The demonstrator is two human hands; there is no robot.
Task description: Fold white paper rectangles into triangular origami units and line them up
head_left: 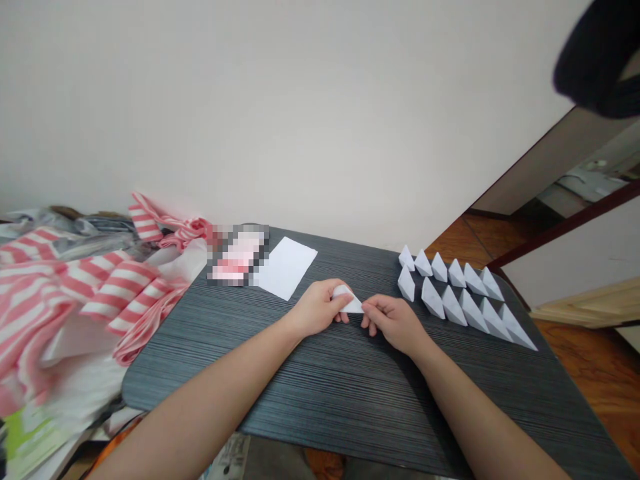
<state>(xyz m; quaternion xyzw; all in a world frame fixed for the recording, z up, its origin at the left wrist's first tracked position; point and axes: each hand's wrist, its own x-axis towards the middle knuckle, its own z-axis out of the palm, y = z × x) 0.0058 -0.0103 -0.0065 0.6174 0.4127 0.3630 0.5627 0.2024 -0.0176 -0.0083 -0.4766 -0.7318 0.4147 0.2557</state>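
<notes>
A small folded piece of white paper [353, 303] is held between both hands above the dark table [320, 380]. My left hand [320, 308] grips its left part, thumb on top and fingers beneath. The tip on the right side is pinched by my right hand [393, 320], between thumb and forefinger. Part of the paper is hidden under the left thumb and fingers. Beyond the left hand lies flat white paper [289, 267]. Two rows of folded white paper boats [453, 307], pointed and standing up, are at the table's right side.
A blurred-out pinkish item [240, 257] lies at the table's far left. Red-and-white striped cloth [120, 287] is heaped beside the left edge. A pale wall [320, 133] rises behind the table. Wooden flooring [595, 373] shows at right, and a dark blurred object [595, 67] hangs upper right.
</notes>
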